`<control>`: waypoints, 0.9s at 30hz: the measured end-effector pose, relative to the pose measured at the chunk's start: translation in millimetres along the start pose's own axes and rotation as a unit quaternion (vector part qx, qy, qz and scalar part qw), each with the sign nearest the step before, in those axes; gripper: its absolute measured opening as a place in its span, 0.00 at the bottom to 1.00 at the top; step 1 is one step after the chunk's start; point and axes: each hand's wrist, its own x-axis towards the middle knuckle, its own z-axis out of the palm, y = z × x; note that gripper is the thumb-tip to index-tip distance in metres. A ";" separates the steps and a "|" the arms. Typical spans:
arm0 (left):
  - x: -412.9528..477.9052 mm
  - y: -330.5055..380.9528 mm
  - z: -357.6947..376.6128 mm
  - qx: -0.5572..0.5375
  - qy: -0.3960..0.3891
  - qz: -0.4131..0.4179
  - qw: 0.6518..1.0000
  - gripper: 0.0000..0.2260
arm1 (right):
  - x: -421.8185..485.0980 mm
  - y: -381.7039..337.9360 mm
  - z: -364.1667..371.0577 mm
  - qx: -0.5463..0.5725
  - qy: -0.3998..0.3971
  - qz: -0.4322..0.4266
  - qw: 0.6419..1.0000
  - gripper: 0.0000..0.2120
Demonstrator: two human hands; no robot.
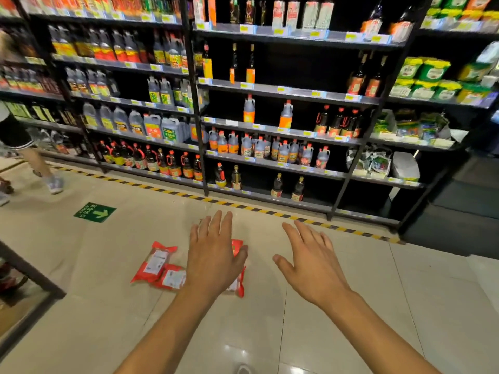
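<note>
Several red packets (156,264) with white labels lie in a loose heap on the pale tiled floor (351,292) of a shop aisle. My left hand (213,255) is stretched out above them with straight fingers, palm down, and hides part of the heap. One red packet (237,245) shows just past its thumb. My right hand (310,263) hovers to the right of the packets over bare floor, fingers spread and holding nothing.
Dark metal shelving (286,93) with bottles of sauce and vinegar runs across the back, fronted by a yellow-black tape line (243,207). A green exit arrow sticker (95,211) marks the floor. A person's legs (40,168) pass at left. A dark shelf corner (29,276) juts in lower left.
</note>
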 end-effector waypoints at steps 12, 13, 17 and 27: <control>173.8 -22.5 27.4 -0.018 0.005 -0.049 0.999 0.36 | 205.3 13.6 -8.5 -0.046 -0.023 -0.067 0.996 0.33; 183.6 -26.2 28.1 -0.019 0.006 -0.055 0.998 0.36 | 220.1 12.7 -7.0 -0.044 -0.028 -0.070 0.996 0.33; 203.8 -46.3 35.2 -0.015 0.005 -0.087 0.996 0.36 | 265.0 7.3 0.5 -0.057 -0.032 -0.098 0.993 0.33; 252.0 -133.7 95.9 -0.025 -0.001 -0.290 0.957 0.38 | 431.1 -32.6 96.9 -0.069 -0.118 -0.234 0.963 0.34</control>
